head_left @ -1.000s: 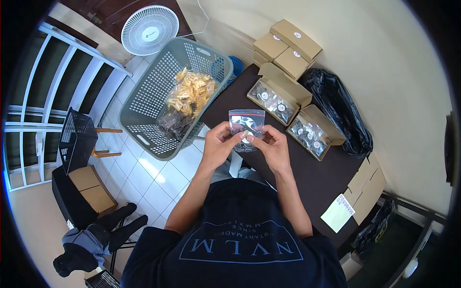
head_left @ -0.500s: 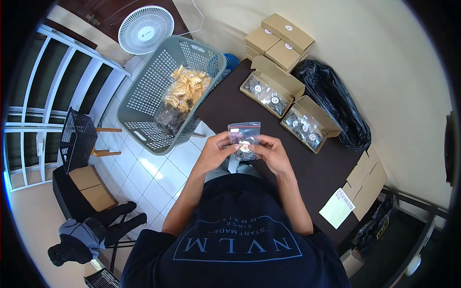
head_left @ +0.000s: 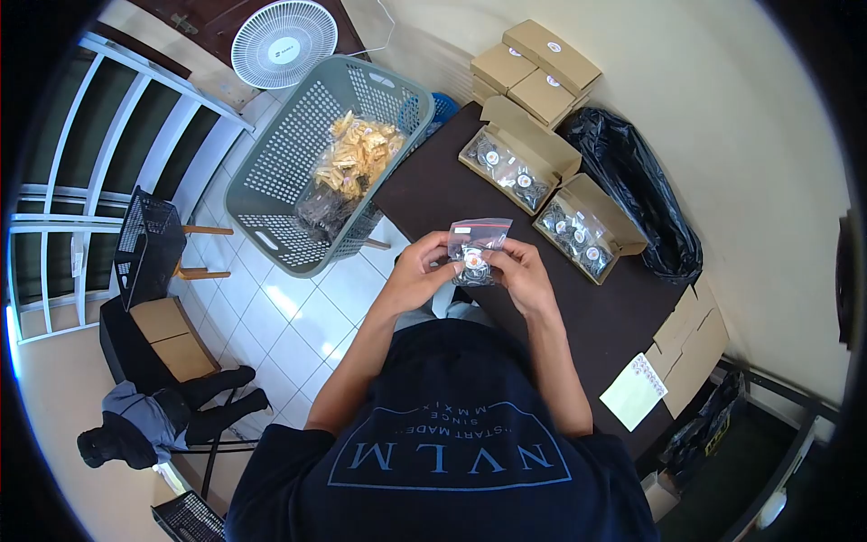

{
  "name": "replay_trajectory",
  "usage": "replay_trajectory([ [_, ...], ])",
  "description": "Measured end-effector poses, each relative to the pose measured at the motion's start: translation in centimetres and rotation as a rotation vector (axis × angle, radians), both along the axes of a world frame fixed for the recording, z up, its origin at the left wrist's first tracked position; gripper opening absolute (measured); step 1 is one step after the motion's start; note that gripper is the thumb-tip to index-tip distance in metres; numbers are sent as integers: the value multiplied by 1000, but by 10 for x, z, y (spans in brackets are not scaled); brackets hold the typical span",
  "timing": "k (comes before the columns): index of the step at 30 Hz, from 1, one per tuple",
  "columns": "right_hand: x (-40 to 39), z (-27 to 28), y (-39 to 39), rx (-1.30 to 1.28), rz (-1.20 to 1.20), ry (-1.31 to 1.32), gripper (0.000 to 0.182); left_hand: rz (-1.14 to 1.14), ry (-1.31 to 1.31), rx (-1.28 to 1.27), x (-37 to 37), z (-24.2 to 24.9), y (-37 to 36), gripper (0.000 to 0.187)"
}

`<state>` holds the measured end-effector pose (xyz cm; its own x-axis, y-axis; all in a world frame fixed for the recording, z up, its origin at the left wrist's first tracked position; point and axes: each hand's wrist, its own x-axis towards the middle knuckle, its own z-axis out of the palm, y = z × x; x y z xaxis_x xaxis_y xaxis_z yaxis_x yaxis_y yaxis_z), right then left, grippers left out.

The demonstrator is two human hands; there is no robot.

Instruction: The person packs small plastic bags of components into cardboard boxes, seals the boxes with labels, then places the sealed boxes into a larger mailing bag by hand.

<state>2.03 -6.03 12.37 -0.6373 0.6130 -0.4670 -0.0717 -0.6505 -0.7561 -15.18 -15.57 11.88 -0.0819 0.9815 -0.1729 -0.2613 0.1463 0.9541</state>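
Observation:
A small clear zip bag (head_left: pixel 479 237) with a red strip along its top and dark contents is held between my two hands, near the table's edge. My left hand (head_left: pixel 420 274) grips its left side, the thumb lying over the front by a round sticker (head_left: pixel 473 259). On the opposite side my right hand (head_left: pixel 521 275) pinches the bag, its thumb also close to the sticker. Beyond, two open cardboard boxes hold similar bags: one box (head_left: pixel 548 161) farther off, the other (head_left: pixel 623 237) nearer on the right.
Closed cardboard boxes (head_left: pixel 553 56) are stacked by the wall, beside a black plastic bag (head_left: pixel 632 194). A large grey-green basket (head_left: pixel 271 172) with yellowish and dark packets stands left of the dark table (head_left: pixel 578 330). A pale paper (head_left: pixel 634 393) lies at the right over flat cardboard (head_left: pixel 695 339).
Both hands have moved slightly right and up in the view with the zip bag, which now tilts a little. The surroundings have shifted slightly as the head camera moved.

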Motion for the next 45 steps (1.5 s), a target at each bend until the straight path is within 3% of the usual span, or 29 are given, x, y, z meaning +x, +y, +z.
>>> replay_trajectory([
  [5,-2,7,-10,307,70,-102,27,76,142,-39,5,-4,0,32],
  [15,12,-4,-4,196,144,-2,28,68,-31,-155,0,-4,2,27],
  [17,11,-7,-6,194,104,-2,31,122,118,-41,-2,-4,8,21],
  [23,11,-12,-10,224,91,20,35,213,82,38,-9,-6,19,9],
  [27,16,9,-3,316,69,-20,33,26,157,15,-10,-3,15,10],
  [29,21,21,4,966,49,-349,35,-27,207,-19,-8,0,12,11],
  [34,10,36,3,963,194,-228,13,-150,343,108,-2,3,11,13],
  [37,7,39,2,925,231,-325,13,-111,378,134,6,3,11,12],
  [42,-4,29,-4,954,100,-160,12,-20,442,190,5,11,7,13],
  [45,-10,24,-7,947,113,-236,14,19,528,224,5,7,4,14],
])
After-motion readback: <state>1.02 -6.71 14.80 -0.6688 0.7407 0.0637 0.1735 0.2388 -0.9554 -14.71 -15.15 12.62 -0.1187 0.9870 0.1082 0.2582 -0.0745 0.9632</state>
